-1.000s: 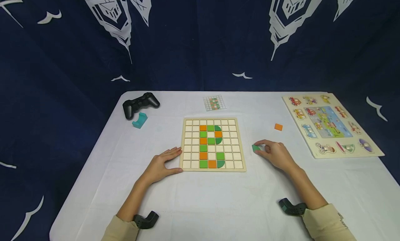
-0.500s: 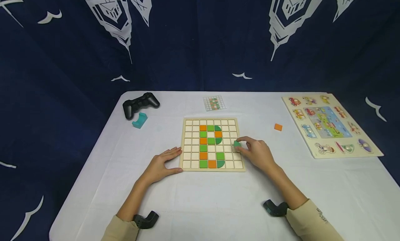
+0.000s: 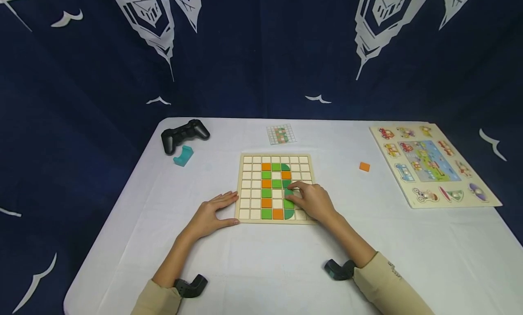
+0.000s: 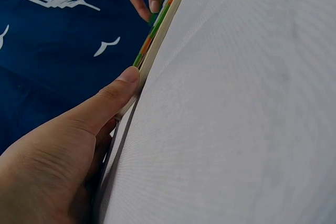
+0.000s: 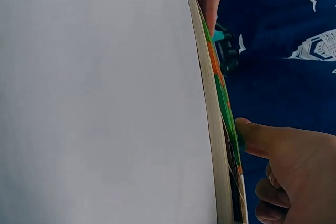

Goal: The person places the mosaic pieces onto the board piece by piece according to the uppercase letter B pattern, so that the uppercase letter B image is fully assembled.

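A wooden grid board lies mid-table, with orange, light green and dark green tiles set in several of its cells. My right hand is over the board's right half and pinches a dark green tile between thumb and fingers, just above a light green tile. The fingers partly cover the tile. My left hand rests on the table with extended fingers touching the board's left edge. In the left wrist view its thumb lies against the board's side.
Behind the board lies a small pattern card. A black game controller and a teal curved piece are at the back left. To the right are a loose orange tile and a large picture puzzle.
My right hand has moved left from the table beside the board to over its grid, carrying the dark green tile. The left hand has stayed at the board's edge.
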Demonstrator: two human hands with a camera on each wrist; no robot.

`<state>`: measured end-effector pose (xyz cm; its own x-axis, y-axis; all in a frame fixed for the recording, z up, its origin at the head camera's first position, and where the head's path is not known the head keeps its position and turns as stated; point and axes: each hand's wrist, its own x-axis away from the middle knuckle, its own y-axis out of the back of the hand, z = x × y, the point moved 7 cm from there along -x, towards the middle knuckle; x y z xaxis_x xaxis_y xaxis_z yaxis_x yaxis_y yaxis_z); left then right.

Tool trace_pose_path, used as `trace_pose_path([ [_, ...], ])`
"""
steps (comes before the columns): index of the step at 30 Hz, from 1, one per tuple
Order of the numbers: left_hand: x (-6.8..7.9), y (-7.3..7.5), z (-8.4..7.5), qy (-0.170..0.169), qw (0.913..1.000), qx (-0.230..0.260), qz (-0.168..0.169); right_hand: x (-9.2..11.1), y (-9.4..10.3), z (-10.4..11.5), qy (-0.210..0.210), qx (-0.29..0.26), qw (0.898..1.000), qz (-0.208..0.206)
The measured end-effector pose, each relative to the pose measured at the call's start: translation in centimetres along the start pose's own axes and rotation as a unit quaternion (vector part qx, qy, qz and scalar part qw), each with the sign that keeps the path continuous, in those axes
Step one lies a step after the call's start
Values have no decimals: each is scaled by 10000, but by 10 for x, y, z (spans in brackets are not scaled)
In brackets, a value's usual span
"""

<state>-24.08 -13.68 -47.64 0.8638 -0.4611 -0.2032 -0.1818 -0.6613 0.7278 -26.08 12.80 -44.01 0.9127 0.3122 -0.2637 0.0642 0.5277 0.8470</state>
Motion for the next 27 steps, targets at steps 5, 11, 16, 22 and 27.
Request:
trace_pose_path([
  [5, 0, 1, -1, 9, 10000, 19, 19, -2, -4, 0, -15, 2, 10000, 12],
  [11, 0, 2, -2, 35, 10000, 55, 26, -3, -7, -1, -55, -10, 9999, 124],
  [16, 0, 1, -2, 9, 10000, 76, 20, -2, -8, -1, -104, -38, 9998, 147],
  [22, 1, 1, -2, -49, 10000, 50, -18, -1, -4, -1, -56, -170, 9998, 105],
  [27, 1, 0, -2, -101, 9999, 37, -44, -1, 11, -15, -128, -264, 9996, -50],
])
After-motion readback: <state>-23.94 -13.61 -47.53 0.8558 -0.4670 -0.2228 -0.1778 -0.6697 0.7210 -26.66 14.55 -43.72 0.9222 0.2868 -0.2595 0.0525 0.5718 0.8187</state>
